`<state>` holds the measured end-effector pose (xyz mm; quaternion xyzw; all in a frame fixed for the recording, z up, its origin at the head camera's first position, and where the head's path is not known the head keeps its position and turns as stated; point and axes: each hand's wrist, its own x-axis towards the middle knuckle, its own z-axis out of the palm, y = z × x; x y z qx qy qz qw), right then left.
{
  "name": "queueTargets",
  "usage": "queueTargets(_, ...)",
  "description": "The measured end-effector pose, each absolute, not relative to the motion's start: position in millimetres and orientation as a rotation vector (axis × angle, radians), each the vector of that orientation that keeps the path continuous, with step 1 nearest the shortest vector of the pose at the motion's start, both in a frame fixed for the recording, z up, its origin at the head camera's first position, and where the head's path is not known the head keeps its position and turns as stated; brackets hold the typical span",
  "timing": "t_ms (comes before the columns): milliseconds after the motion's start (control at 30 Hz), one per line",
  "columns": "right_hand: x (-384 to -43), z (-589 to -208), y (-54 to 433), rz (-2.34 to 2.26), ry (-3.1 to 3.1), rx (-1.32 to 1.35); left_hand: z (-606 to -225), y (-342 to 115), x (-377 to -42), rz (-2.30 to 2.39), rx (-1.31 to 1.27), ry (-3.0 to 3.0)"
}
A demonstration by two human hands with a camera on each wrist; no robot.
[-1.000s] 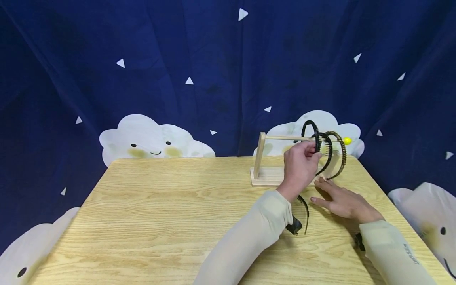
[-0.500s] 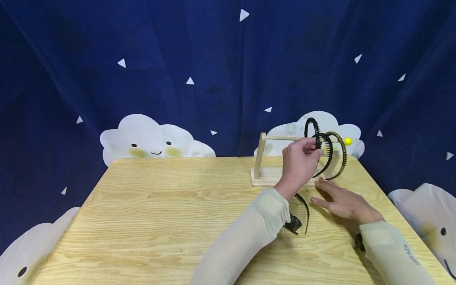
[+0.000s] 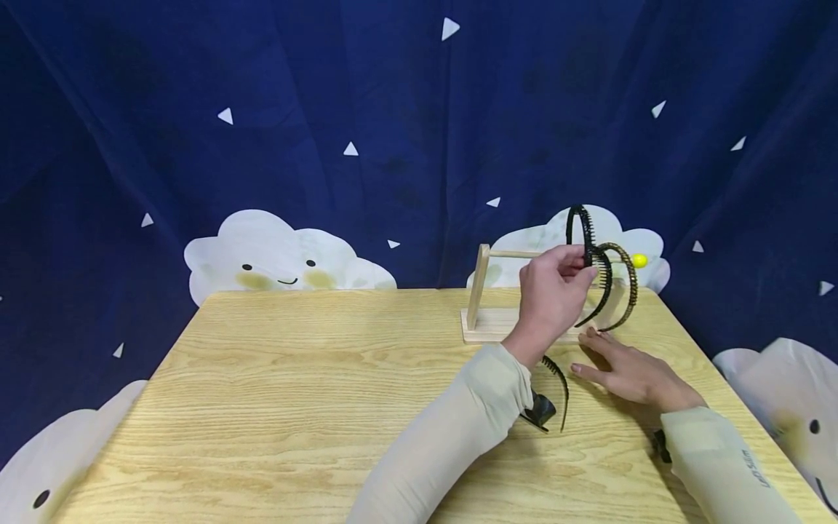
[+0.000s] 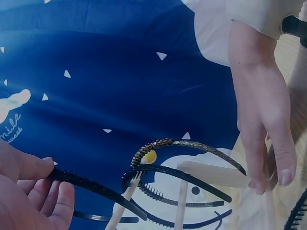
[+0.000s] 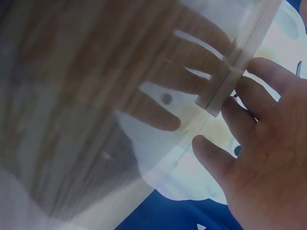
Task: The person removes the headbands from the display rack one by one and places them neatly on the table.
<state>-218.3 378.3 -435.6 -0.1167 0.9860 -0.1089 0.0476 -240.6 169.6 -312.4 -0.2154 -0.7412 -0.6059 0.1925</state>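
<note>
My left hand pinches a black toothed headband between thumb and fingers, holding it upright by one side. In the left wrist view, the same headband slants down from the fingertips. Close beside it, a second black toothed headband and a brown-gold braided headband hang on the rod of a wooden stand. My right hand lies low with fingers extended, its fingertips at the stand's base. The hand holding the headband hides the middle of the stand.
A yellow ball caps the rod's right end. Another black toothed headband lies on the wooden table, partly hidden under the left forearm. Behind the table hangs a dark blue curtain with clouds and white triangles.
My left hand has raised the held black headband and shifted it slightly right, nearer the hanging ones. The right hand stays in place at the stand's base.
</note>
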Motion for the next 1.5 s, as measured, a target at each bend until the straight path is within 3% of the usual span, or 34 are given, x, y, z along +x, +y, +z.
queueTargets(1500, -220.0, -440.2, 382.1, -0.344, 3.004, -0.393, -296.5, 145.0, -220.8, -1.802, -0.745, -1.966)
